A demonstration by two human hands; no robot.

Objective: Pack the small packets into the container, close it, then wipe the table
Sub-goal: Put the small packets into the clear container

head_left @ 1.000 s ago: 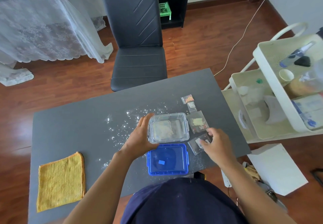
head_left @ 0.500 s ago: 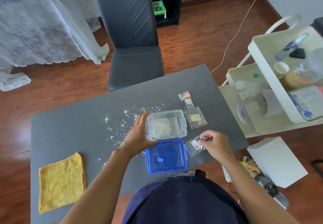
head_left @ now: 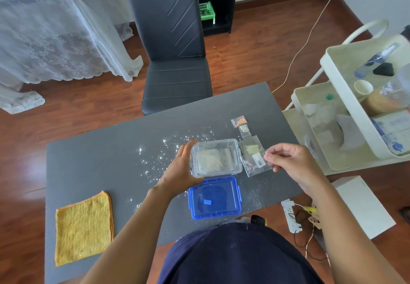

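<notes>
A clear plastic container point(head_left: 230, 148) stands open on the dark grey table point(head_left: 99, 150), with a pale packet lying inside. My left hand point(head_left: 183, 168) grips its left wall. My right hand point(head_left: 290, 161) pinches a clear packet with a barcode label point(head_left: 256, 161) and holds it just right of the container, lifted off the table. Three more packets lie behind it: a yellowish one point(head_left: 251, 147), a small pale one point(head_left: 244, 130) and an orange one point(head_left: 238, 120). The blue lid point(head_left: 214, 197) lies flat in front of the container. White crumbs point(head_left: 159, 150) speckle the tabletop.
A folded yellow cloth point(head_left: 83, 226) lies at the table's near left corner. A dark chair point(head_left: 175, 62) stands behind the table. A cream trolley point(head_left: 346, 110) with bottles and a cup sits to the right. A power strip point(head_left: 291, 215) and cables lie on the floor.
My right hand picked the barcode packet off the table and raised it up and back beside the container. My left hand stayed on the container.
</notes>
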